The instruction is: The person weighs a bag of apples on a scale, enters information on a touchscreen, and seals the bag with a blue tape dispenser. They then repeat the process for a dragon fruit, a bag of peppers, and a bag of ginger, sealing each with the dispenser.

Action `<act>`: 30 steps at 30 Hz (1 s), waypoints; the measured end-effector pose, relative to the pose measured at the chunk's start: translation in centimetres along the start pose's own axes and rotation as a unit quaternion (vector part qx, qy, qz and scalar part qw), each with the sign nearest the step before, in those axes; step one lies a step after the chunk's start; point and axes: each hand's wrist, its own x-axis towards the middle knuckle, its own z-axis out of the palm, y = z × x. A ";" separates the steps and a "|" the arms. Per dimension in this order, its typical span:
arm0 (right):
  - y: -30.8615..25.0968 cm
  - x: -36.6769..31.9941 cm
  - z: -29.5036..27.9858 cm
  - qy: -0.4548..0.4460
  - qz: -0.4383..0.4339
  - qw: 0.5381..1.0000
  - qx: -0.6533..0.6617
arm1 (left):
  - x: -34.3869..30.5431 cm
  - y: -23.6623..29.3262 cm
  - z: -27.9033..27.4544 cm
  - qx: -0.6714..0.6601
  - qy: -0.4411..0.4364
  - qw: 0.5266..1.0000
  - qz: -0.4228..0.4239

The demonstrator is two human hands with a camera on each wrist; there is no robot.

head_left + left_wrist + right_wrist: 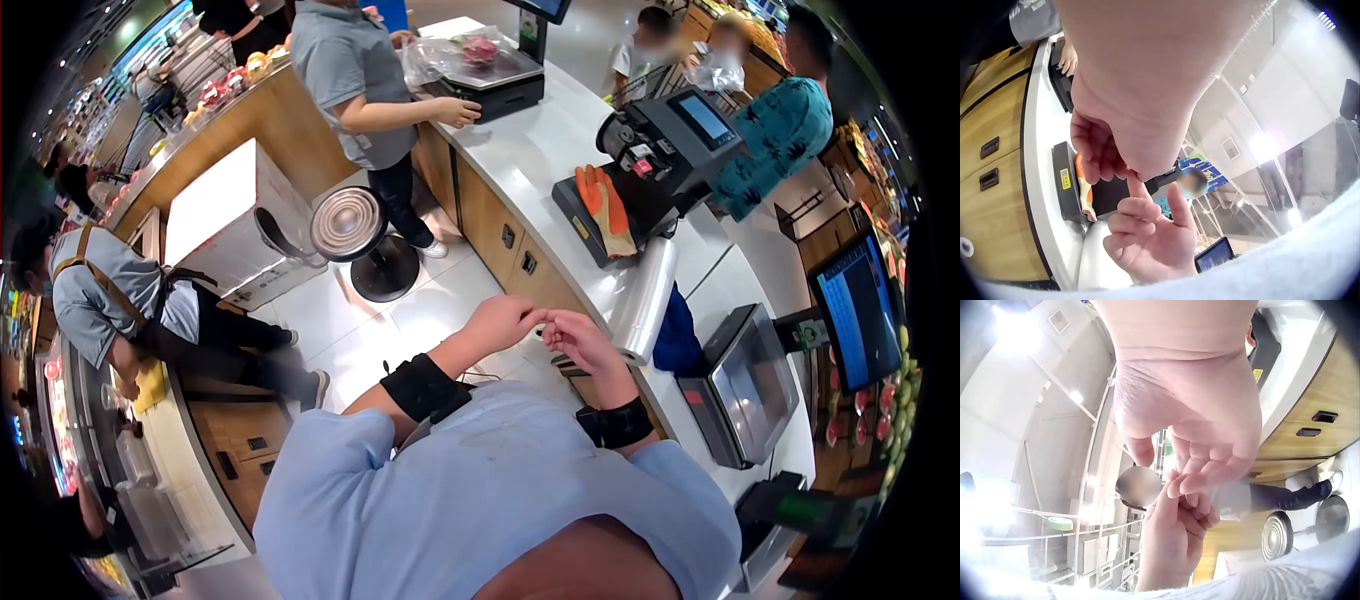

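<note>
The left hand and right hand meet in front of the chest in the head view. In the left wrist view, curled fingers of the left hand hold the tip of a finger of the right hand. The right hand's other fingers are loosely bent and its thumb stands apart. From the right wrist view, the left hand has its thumb and fingers at the right hand's fingertips. No object shows between the hands. Black bands circle both wrists.
To the right runs a white counter with an orange glove, a plastic roll, a scale and a monitor. Ahead stand a round stool and a white box. Two people in grey shirts work nearby; others stand beyond the counter.
</note>
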 end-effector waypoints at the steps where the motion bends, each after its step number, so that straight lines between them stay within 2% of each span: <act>1: 0.0 -0.1 0.0 -0.003 0.006 1.000 -0.007 | 0.0 0.0 0.0 -0.001 -0.004 1.000 0.003; 6: 0.0 -0.6 0.0 0.006 0.002 1.000 -0.015 | 0.1 -0.3 0.5 0.002 -0.037 0.999 -0.001; 9: 0.0 -1.1 -0.4 0.026 0.000 1.000 -0.018 | 0.4 -0.8 1.5 -0.019 -0.018 0.999 0.036; 16: -0.2 -1.3 -0.9 0.027 -0.014 0.999 -0.019 | 1.1 0.3 1.2 -0.024 -0.018 0.999 0.040; 18: -0.3 -1.5 -1.0 0.025 -0.021 0.999 -0.016 | 1.5 0.5 1.2 -0.008 -0.048 0.999 0.025; 24: -0.8 -1.5 -1.3 0.033 -0.018 0.999 -0.029 | 1.9 0.0 1.9 -0.019 -0.015 0.998 0.055; 30: -0.8 -1.3 -1.3 0.032 -0.010 0.999 -0.031 | 1.7 0.0 1.8 -0.016 -0.018 0.999 0.041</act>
